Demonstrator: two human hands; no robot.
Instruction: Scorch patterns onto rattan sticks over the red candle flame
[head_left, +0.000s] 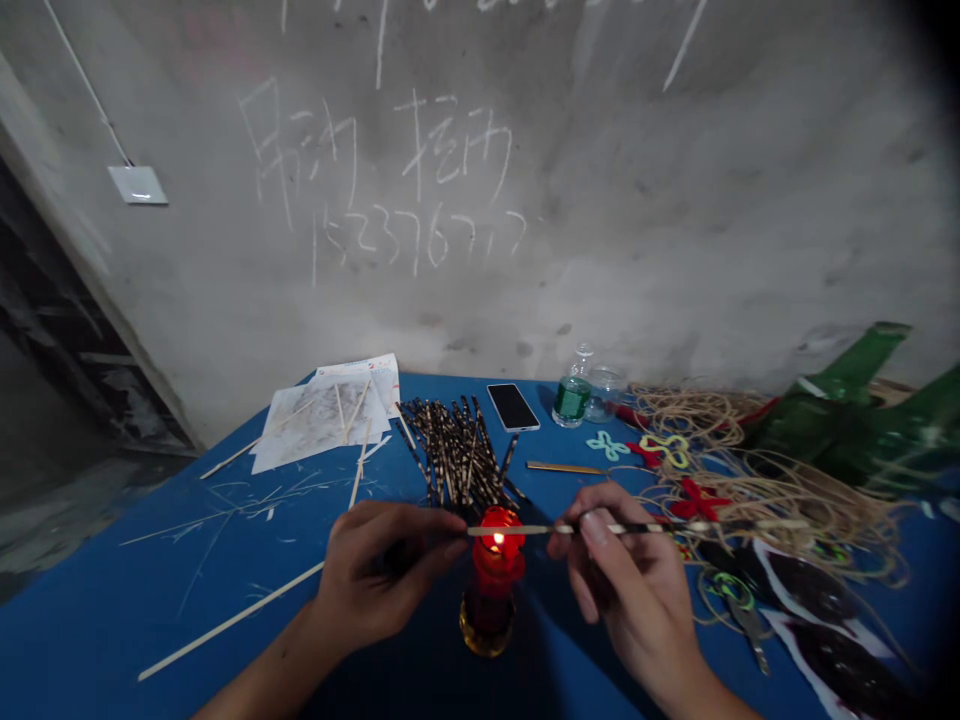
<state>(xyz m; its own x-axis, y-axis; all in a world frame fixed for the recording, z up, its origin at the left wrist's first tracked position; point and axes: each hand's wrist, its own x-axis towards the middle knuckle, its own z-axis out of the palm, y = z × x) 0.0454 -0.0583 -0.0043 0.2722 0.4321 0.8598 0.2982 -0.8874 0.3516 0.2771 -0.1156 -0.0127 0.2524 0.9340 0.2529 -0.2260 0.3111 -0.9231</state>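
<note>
A thin wooden stick (525, 530), pale with dark scorched bands toward its right part, lies level across the view. My left hand (386, 570) is closed in a pinch at its left end. With thumb and fingers, my right hand (626, 585) grips the same stick near its middle, and its banded end sticks out to the right. Between my hands burns a small flame in a red glass candle lamp (499, 570) on a yellowish base. The stick's pale section passes right at the flame. Behind the lamp lies a pile of dark-banded sticks (461, 450).
Papers (319, 420) with pale sticks lie back left on the blue table (247, 580). A phone (513, 407), a small bottle (572, 390), coiled cord (810, 500), scissors (746, 620) and green bottles (840, 400) stand or lie toward the right. A concrete wall (525, 300) rises behind.
</note>
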